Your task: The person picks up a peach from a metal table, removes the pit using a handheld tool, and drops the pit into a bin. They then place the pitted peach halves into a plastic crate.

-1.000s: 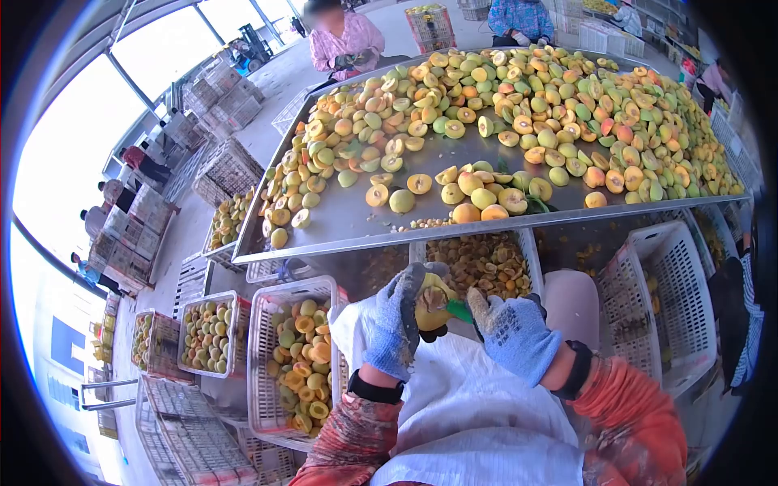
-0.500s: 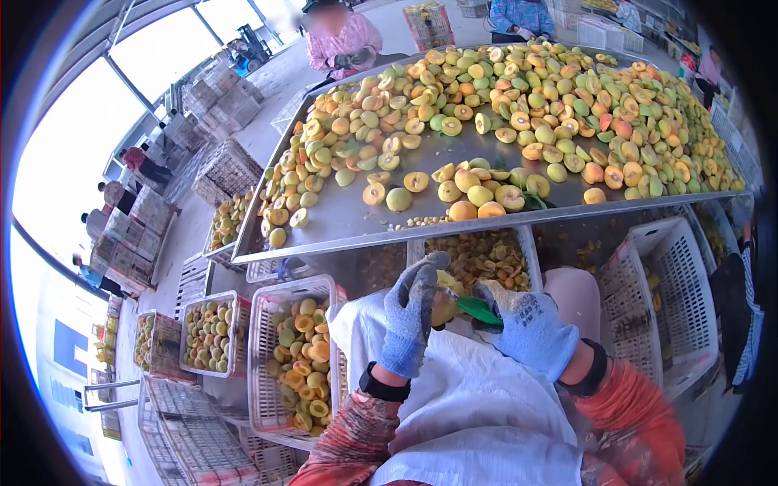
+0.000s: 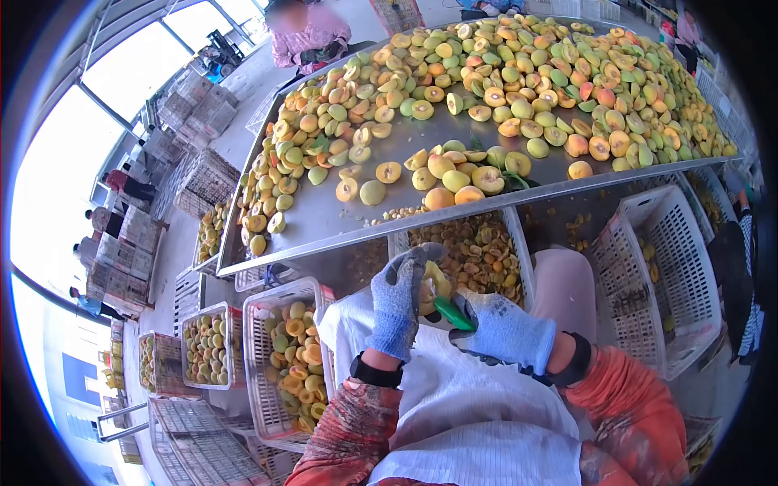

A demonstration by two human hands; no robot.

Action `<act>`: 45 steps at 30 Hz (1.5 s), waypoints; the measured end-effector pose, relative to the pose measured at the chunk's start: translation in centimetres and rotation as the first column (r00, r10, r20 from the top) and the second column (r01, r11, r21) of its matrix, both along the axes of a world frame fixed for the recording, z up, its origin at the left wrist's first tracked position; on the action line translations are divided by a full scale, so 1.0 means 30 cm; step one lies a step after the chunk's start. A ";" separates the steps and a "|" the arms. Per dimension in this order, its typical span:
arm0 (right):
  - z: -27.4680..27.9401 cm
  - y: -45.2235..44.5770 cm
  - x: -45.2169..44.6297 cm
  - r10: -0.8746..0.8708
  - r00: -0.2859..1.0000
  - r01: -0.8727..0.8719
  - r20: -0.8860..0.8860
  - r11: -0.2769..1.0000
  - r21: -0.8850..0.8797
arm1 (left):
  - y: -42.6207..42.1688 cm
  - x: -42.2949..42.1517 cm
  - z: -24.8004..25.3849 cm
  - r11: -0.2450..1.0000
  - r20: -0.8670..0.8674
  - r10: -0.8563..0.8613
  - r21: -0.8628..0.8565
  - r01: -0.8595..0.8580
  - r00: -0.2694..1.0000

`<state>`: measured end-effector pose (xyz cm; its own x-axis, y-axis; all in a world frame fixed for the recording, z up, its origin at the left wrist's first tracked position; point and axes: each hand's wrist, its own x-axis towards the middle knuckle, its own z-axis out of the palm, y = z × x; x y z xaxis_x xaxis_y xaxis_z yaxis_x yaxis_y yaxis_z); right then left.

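Observation:
My left hand, in a grey-blue work glove, grips a yellow-green peach half between thumb and fingers. Held in my right hand, gloved alike, is a green-handled knife that points at the fruit. Its blade is mostly hidden by the peach. Both hands are close together above my white apron. Just beyond them stands a white crate of pits and fruit scraps.
A metal table carries a large heap of halved peaches. To the left is a crate of peach halves, with another fruit crate beside it. A white crate stands at right. A person in pink sits across the table.
The view has shifted, so the table appears lower and further left. My right hand has turned, and the knife handle now points more steeply up toward the peach. Both hands keep their hold.

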<state>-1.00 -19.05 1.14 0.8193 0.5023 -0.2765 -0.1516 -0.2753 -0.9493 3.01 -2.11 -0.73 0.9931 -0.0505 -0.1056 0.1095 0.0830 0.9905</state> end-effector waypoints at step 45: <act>-0.261 -0.183 0.156 -0.369 0.847 0.492 -0.383 0.818 0.299 | 0.065 0.562 -0.106 0.646 0.217 -0.450 0.749 0.147 0.867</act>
<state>3.68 -24.55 -6.70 0.8846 0.2305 -0.4055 -0.4565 0.2496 -0.8540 19.87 -0.15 -3.93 0.9034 -0.4139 0.1116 -0.3653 -0.6070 0.7058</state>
